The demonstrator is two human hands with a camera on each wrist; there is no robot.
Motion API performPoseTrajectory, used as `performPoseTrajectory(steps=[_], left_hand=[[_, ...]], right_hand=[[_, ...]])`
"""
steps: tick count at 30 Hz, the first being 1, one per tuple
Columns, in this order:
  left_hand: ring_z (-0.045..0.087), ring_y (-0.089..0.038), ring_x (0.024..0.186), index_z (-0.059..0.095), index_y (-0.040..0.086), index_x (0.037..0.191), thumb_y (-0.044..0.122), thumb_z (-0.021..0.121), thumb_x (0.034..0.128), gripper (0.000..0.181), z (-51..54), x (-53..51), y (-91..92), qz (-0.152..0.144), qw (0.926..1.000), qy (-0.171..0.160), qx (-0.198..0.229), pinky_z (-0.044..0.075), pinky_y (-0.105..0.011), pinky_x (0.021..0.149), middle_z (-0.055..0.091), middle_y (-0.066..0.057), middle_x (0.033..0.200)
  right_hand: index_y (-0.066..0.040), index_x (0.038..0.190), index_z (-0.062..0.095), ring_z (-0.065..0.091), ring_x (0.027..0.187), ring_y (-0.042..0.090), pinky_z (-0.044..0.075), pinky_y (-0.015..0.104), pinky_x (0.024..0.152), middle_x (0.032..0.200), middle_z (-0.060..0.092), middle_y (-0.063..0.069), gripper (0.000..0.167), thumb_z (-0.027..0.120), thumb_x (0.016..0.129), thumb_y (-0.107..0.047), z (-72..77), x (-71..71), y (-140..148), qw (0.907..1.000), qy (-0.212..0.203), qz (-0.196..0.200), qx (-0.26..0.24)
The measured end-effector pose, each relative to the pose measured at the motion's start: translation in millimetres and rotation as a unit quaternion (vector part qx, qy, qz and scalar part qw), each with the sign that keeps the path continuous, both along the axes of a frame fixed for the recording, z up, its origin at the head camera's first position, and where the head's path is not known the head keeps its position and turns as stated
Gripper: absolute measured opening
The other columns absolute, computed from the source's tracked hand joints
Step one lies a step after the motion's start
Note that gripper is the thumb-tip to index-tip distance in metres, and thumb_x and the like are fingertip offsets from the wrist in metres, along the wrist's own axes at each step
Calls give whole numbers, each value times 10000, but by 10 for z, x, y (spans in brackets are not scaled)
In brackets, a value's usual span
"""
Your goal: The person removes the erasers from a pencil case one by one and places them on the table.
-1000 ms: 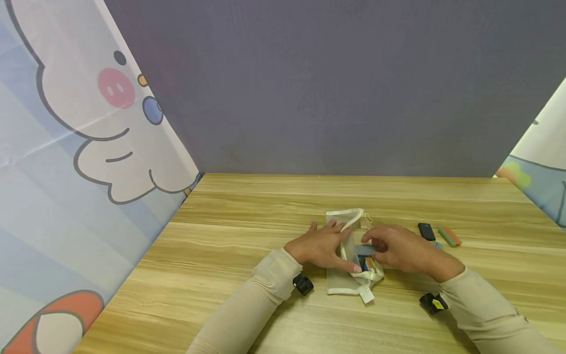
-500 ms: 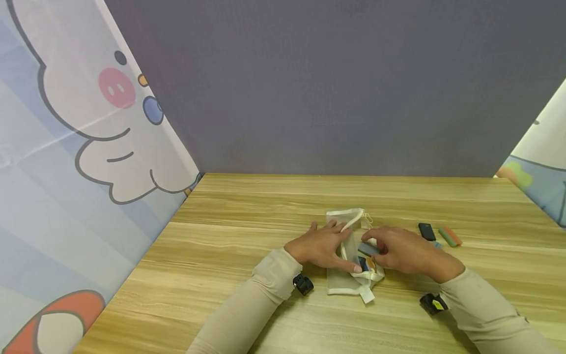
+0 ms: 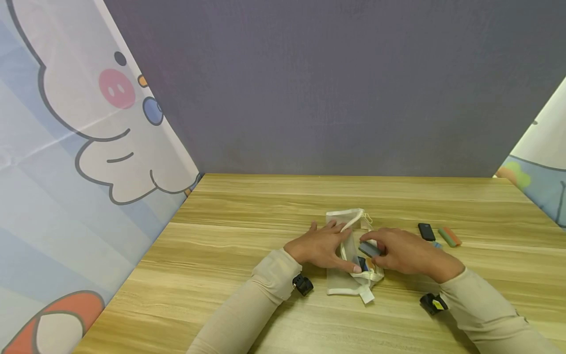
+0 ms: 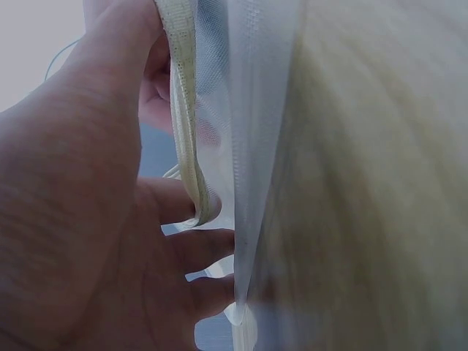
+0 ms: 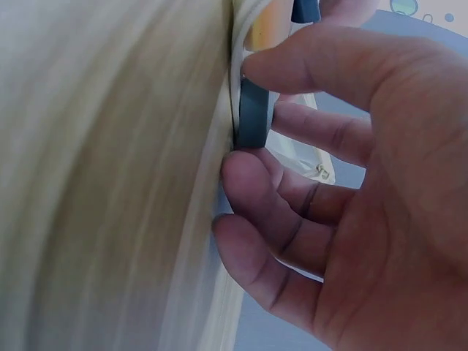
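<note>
A white mesh bag (image 3: 334, 280) with a pale trimmed rim lies on the table, its mouth facing right. My left hand (image 3: 323, 246) rests on it with fingers spread and thumb stretched along the mouth. In the left wrist view, the trim (image 4: 183, 117) passes close by the left fingers. At the mouth, my right hand (image 3: 400, 250) pinches a flat blue-grey block (image 3: 369, 249) between thumb and fingers; the right wrist view shows the block (image 5: 254, 113) edge-on. Beside it in the bag are a dark item (image 3: 363, 263) and an orange item (image 3: 370, 265), both partly hidden.
Right of the bag lie a small black rectangular item (image 3: 426, 231) and a green and orange block (image 3: 450, 236). A light-blue piece (image 3: 437, 244) shows partly behind the right hand. A grey panel (image 3: 345, 88) stands along the table's back edge.
The blue-grey block in my right hand has tilted, so more of its face and edge shows at the bag's mouth. My left hand and the bag stay in place.
</note>
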State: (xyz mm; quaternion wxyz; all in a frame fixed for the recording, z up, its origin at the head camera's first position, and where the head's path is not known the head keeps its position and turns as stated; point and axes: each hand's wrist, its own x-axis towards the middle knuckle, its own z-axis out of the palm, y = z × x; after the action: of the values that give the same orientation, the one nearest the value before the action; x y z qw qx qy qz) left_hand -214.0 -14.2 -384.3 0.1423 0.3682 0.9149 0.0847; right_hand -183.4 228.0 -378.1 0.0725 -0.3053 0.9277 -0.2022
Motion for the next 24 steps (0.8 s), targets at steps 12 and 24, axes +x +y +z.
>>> performPoseTrajectory(steps=[12, 24], left_hand=[[52, -270, 1527, 122, 279, 1628, 797, 545, 841, 1032, -1, -36, 19, 12, 10000, 14, 44, 68, -653, 1161, 94, 9, 1673], [49, -257, 1528, 120, 267, 1627, 804, 532, 842, 1037, 0, -46, 29, 23, 10000, 8, 13, 63, -648, 1163, 87, 14, 1673]], right_hand=[[-85, 1301, 602, 475, 589, 46, 406, 259, 524, 767, 536, -95, 445, 749, 889, -161, 0, -63, 26, 9997, -170, -2, -184], [-80, 1344, 567, 481, 599, 44, 421, 264, 534, 791, 548, -88, 473, 736, 909, -156, 9, -80, 43, 9990, -73, 22, -448]])
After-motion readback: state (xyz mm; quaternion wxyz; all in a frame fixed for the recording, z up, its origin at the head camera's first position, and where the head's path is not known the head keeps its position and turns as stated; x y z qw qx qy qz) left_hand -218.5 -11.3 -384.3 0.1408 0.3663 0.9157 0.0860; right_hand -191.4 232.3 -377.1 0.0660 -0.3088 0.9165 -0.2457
